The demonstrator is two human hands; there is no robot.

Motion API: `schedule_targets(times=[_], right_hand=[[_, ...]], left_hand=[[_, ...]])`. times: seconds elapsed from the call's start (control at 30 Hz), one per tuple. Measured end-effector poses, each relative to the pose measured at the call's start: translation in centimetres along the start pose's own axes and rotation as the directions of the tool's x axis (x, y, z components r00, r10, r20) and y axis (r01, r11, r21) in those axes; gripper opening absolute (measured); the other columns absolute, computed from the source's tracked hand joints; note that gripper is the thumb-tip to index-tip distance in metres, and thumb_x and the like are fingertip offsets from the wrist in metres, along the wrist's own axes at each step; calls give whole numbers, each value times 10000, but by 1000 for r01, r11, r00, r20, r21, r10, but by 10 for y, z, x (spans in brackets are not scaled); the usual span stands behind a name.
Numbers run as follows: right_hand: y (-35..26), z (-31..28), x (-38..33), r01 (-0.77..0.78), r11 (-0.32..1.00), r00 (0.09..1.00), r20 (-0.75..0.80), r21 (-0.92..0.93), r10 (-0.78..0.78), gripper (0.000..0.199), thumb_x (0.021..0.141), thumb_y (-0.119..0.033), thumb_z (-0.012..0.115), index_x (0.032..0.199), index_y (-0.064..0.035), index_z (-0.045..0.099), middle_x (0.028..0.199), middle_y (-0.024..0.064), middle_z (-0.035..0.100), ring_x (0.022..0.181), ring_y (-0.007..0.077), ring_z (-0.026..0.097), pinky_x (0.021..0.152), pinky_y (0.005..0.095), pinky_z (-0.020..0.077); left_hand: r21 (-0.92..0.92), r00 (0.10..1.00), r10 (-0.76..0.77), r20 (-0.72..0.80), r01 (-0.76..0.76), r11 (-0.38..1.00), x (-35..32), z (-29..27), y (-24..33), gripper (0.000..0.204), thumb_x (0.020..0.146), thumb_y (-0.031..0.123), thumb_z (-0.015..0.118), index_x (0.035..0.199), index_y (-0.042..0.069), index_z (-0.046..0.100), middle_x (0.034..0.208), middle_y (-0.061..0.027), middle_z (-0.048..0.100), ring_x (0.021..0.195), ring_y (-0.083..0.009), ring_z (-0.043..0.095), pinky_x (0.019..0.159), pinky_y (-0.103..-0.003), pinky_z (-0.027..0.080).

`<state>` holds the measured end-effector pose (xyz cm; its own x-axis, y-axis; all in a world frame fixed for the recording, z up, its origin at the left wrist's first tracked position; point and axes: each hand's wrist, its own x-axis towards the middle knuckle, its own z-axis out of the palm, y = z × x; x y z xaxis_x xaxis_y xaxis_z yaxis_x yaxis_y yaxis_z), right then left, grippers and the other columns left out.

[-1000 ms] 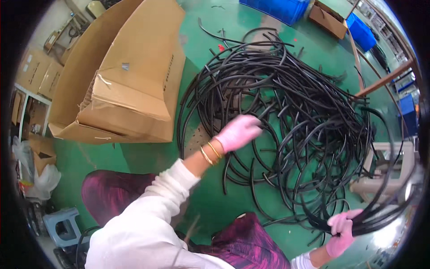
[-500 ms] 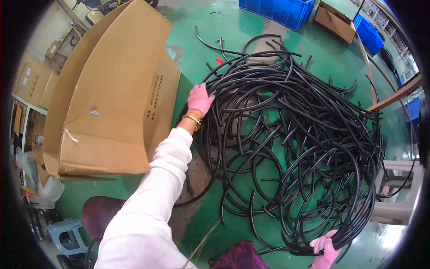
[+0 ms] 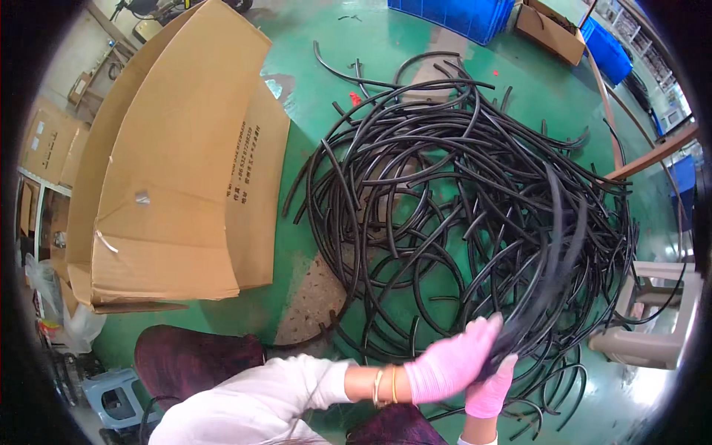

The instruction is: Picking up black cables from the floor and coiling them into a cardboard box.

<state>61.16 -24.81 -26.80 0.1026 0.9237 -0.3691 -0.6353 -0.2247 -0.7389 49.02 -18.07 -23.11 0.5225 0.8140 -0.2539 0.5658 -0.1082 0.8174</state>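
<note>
Pink-gloved, the left hand and right hand met low in view, both closed around a blurred bundle of black hoses lifted from the heap. Only that handful looked gathered; the large tangled pile of hoses lay unsorted on the green floor, beside a big cardboard box.

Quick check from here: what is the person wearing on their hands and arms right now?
Both the left hand and the right hand wear thin pink gloves. The left arm has a long white sleeve pushed up from the wrist, with thin gold-coloured bangles between cuff and glove. Only a sliver of white cuff shows at the right wrist.
</note>
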Motion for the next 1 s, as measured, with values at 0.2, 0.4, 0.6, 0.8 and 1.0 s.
schedule_targets(times=[0.2,0.4,0.6,0.8,1.0], right_hand=[[-11,1,-17,-20,999,983,-182,34,26,564,769,-136,743,1267,-54,492,1116,89,624,1037,303,602,994,476,460],[-26,-23,-27,172,978,968,-206,118,-146,391,877,-131,604,1235,-99,452,689,-44,366,564,114,387,656,336,419],[-46,-2,-21,38,999,986,-165,39,-31,363,822,-54,643,1151,-91,494,809,4,475,712,161,465,778,367,397],[-41,-10,-1,94,995,983,-157,-37,-99,487,769,-145,711,1202,-110,492,791,-18,453,653,126,442,656,342,414],[-8,25,14,-187,980,976,124,70,177,456,679,-161,815,1013,-132,506,983,57,542,948,278,560,848,453,444]], left_hand=[[-298,666,674,319,-605,738,0,-65,-39,511,764,258,685,1180,-11,562,964,-167,601,731,-296,635,667,-394,524],[226,578,-404,-709,729,645,105,-205,-239,596,762,533,697,1037,6,659,1086,-258,621,990,-367,642,836,-455,526],[-375,640,-340,-689,86,923,125,-231,-299,304,904,177,599,1175,43,569,919,-113,650,757,-210,660,652,-357,547],[-868,988,126,91,141,-477,104,-219,-124,246,1005,146,501,1243,93,532,755,68,502,528,-10,364,445,-156,291],[-787,939,273,210,328,-523,112,-78,-8,271,1035,231,463,1290,148,499,771,61,506,504,-8,359,456,-174,292]])
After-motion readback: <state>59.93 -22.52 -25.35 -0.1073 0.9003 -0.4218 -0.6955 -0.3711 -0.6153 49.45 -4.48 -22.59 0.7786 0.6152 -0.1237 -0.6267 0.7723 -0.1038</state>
